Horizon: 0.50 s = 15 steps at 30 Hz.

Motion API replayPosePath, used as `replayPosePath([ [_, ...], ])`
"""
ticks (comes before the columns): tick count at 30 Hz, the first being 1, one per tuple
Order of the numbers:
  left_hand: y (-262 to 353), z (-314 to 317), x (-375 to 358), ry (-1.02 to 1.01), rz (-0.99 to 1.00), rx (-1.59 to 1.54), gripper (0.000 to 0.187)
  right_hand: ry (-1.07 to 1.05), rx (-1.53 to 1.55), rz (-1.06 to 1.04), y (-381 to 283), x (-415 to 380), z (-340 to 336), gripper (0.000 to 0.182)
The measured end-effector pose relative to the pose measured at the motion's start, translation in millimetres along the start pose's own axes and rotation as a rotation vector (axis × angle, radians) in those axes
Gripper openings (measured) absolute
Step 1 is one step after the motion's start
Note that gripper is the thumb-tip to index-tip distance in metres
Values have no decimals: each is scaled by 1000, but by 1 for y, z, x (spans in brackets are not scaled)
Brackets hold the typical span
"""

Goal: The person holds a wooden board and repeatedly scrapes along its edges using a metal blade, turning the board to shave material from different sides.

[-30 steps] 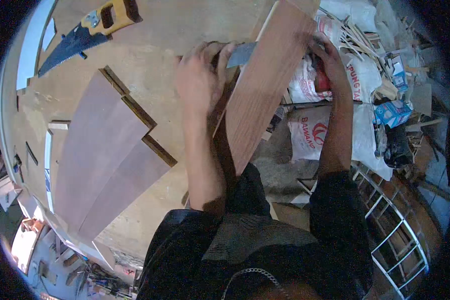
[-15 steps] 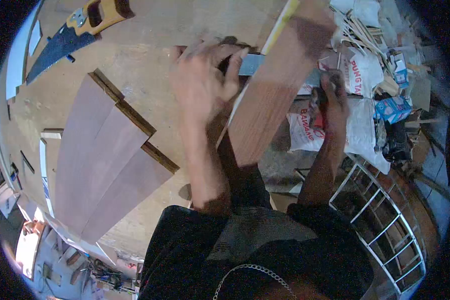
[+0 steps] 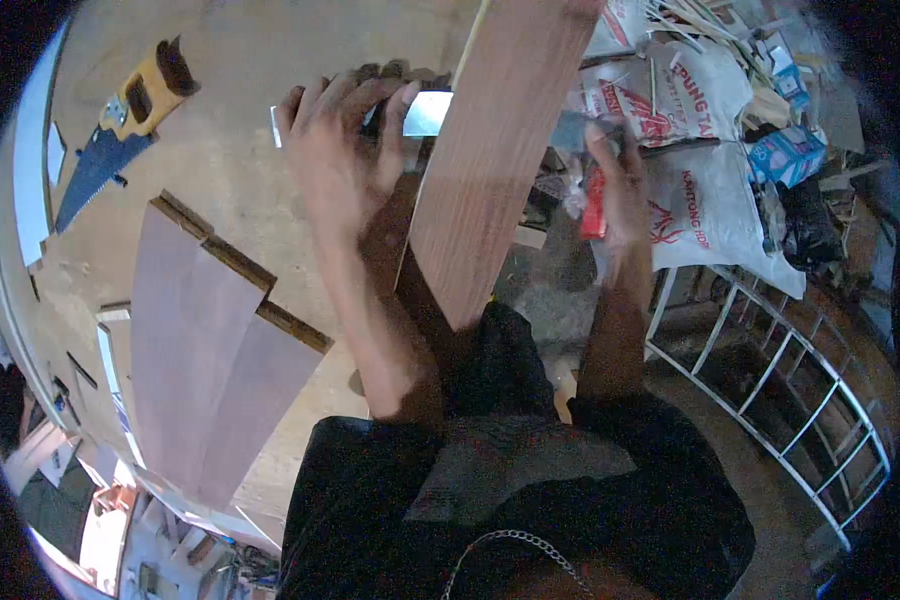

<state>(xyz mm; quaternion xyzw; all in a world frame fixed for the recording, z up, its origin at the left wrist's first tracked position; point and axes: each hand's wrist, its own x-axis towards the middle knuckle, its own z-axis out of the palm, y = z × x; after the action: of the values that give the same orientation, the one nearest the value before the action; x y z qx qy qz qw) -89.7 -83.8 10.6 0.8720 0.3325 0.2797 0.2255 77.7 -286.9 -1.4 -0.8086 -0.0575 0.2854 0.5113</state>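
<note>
A broad, light-brown wooden table [image 3: 270,60] fills the left and middle of the scene, with a cluttered floor area along the right. The left hand [image 3: 345,150] has its grip closed on a flat metal strip [image 3: 428,112], fingers bent over it and thumb on the near side. The strip runs across behind a long reddish-brown board [image 3: 505,130], showing on both sides of it. At its right end is the right hand [image 3: 618,185], fingers curled; blur hides how tightly that grip is closed. A red object [image 3: 593,205] sits just beside this hand. The board slants from the far middle down toward the person's dark clothing.

On the left of the table lies a tapering panel [image 3: 205,340] with a stepped edge; farther left and far, a handsaw [image 3: 120,125] with a yellow handle.

To the right, white sacks [image 3: 705,200] with red print lie spread out, their contents hidden. Beyond them are thin wood strips [image 3: 700,20], a blue-and-white box [image 3: 788,155], its inside not visible, and a crumpled black bag [image 3: 815,225]. A white metal frame [image 3: 770,375] stands near right.
</note>
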Motion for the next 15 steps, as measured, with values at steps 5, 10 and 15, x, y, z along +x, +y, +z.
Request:
replayPosePath([
  [5, 3, 4, -1, 18, 34, -6, 29, -91, 165, 61, 7, -3, 0, 61],
  [10, -8, 14, -3, 15, 17, -18, 23, -88, 182, 133, 5, -6, -1, 63],
  [15, -2, 11, 7, 25, 71, -58, 30, 13, 120, 41, 25, -7, -3, 77],
])
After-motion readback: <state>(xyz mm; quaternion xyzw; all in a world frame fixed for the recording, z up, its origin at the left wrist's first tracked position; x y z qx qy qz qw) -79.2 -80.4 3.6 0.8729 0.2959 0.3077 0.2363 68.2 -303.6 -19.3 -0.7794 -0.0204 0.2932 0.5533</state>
